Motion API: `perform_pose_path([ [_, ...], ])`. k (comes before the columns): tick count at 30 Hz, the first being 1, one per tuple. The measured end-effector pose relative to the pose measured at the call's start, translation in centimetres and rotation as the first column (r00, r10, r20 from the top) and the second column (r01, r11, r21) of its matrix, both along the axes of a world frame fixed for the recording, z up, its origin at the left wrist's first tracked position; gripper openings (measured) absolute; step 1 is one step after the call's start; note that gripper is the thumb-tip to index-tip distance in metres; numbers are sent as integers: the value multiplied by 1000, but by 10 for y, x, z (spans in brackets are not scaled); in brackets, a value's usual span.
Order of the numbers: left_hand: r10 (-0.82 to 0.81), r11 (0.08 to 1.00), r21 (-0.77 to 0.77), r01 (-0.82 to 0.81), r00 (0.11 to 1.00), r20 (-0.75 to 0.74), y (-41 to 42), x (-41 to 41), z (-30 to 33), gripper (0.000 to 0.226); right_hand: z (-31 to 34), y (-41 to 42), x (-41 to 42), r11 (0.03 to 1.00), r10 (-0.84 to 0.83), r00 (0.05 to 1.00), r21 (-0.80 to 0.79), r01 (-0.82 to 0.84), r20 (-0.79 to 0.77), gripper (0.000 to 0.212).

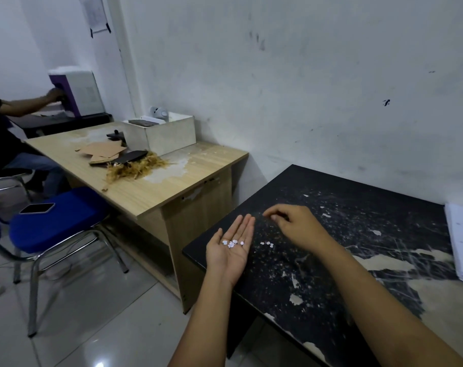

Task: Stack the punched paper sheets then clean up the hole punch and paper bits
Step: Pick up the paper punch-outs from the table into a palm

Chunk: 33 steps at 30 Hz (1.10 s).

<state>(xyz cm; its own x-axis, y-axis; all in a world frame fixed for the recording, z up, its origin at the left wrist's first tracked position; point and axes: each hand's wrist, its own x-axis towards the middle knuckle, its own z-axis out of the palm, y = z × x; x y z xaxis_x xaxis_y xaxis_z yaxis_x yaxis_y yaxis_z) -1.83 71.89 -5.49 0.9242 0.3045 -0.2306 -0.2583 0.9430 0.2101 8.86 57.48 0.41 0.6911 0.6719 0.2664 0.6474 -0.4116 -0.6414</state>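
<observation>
Cupping paper bits (pixel 232 243) in flat-open left hand (pixel 229 250), right hand (pixel 295 227) fingers curled on black table (pixel 357 207)

Black table (pixel 331 260), top badly scratched, veneer peeling off in pale patches, is sitting against the wall. A few white paper bits (pixel 267 244) are lying near its left edge; a stack of white sheets (pixel 462 242) is resting at its far right.
</observation>
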Motion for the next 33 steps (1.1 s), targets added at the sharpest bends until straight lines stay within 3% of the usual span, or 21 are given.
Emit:
perform_pose_path([
  [4, 15, 999, -33, -14, 1000, 14, -1, -1, 0, 53, -23, -14, 14, 977, -52, 996, -212, 36, -69, 27],
  [7, 30, 999, -33, -30, 999, 18, -1, -4, 1, 52, -37, -13, 9, 945, 16, 1000, -326, -19, -12, 34],
  [14, 44, 999, -6, -44, 999, 4, -1, -8, 2, 52, -47, -13, -3, 979, 36, 999, -203, -35, 5, 26],
  [19, 30, 998, 57, -28, 999, -32, -1, -8, 2, 55, -34, 3, -5, 947, 135, 982, -310, -87, 135, 39],
  [22, 35, 997, 67, -32, 999, -36, -1, -7, 2, 55, -28, 11, -7, 897, 253, 958, -403, -179, 138, 50],
  [33, 25, 998, 63, -23, 999, -33, -3, -9, 4, 55, -33, -41, -9, 900, 246, 962, -395, -182, 118, 41],
])
